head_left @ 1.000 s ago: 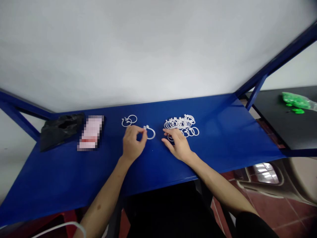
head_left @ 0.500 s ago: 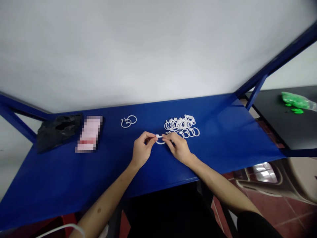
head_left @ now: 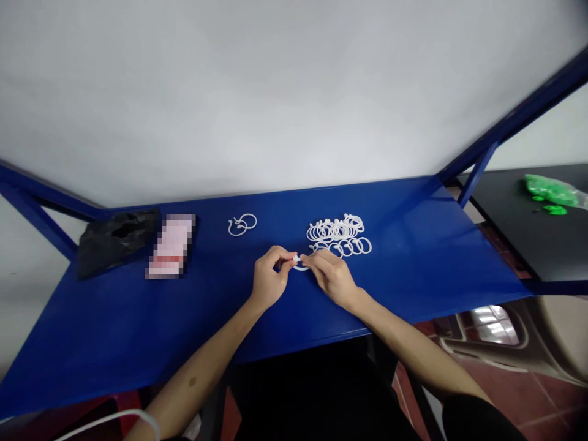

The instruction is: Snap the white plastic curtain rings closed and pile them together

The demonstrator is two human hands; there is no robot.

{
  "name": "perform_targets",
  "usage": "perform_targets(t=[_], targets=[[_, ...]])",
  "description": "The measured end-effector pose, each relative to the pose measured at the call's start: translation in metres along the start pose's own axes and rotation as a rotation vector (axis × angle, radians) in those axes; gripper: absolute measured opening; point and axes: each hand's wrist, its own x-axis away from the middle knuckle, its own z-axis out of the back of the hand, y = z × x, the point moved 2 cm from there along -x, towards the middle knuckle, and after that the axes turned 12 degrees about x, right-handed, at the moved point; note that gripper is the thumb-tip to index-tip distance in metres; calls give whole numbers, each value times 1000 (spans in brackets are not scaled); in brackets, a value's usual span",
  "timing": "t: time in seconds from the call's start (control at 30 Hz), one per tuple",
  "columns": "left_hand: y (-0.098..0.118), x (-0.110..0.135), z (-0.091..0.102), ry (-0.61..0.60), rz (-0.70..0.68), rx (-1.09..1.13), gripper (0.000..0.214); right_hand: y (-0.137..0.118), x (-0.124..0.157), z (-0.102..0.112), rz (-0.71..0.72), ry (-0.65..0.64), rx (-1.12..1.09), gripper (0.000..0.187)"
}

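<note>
A white plastic ring [head_left: 301,267] with a small knob-like end is held between my two hands, over the middle of the blue table. My left hand [head_left: 270,278] pinches it at the knob with thumb and forefinger. On the other side, my right hand [head_left: 334,278] has its fingertips closed on the same ring, hiding part of it. Just beyond my right hand lies a pile of similar white rings [head_left: 334,230], with a row of overlapping rings [head_left: 353,247] in front, partly covered by that hand. Two more rings [head_left: 242,225] lie apart, overlapping, to the left.
The blue table [head_left: 399,269] meets a pale wall behind. At its left are a black plastic bag [head_left: 114,242] and a blurred-out pink and white item [head_left: 171,245]. A green-filled clear bag [head_left: 554,190] rests on a dark table [head_left: 514,226] at right, with a beige chair [head_left: 546,331] below.
My hands have come slightly closer together around the ring, the right fingers curling further over it. The whole view has shifted a little; the other rings lie as before.
</note>
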Motion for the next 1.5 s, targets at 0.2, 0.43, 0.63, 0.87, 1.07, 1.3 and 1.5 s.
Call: perform_targets(t=[0.2,0.43,0.63,0.87,1.07,1.3,1.5], targets=[[2,1,-3,-63,-86,-27,11,3,4,-1,53,-65,123,29],[0,-20,22,-99,-155,-436,22,19,-3,20,-122,41,208,24],[-32,-36,61,118,1,-900,44,43,-2,34,-116,-33,458,26],[-38,-39,67,115,9,-949,24,42,-2,38,-79,83,517,28],[-21,-34,59,101,-148,-796,23,25,-19,41,-102,51,286,27],[-1,-14,26,-198,-408,-443,22,9,-40,12,-121,-44,-20,30],[-2,-11,12,51,31,-25,17,9,-32,-4,-146,82,-74,20]])
